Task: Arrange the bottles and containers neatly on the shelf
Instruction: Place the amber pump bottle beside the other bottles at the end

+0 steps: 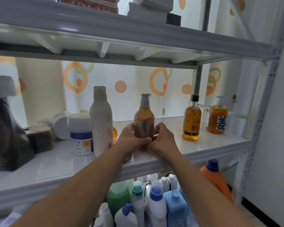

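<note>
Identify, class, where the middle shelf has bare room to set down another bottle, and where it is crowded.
Bare patches: between the held amber pump bottle and the bottle marked 8, and the front strip of the shelf ahead of the white jar. Crowded: the left end, around the tall white bottle and dark bag.

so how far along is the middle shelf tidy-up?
Roughly midway, judging by layout. Done-looking: the amber bottle marked 8 and the orange pump bottle stand upright, spaced, at the right. In hand: both the left hand and right hand grip the brown pump bottle at the shelf's front edge. Left: the tall white bottle, white tub and dark bag remain crowded at the left.
</note>
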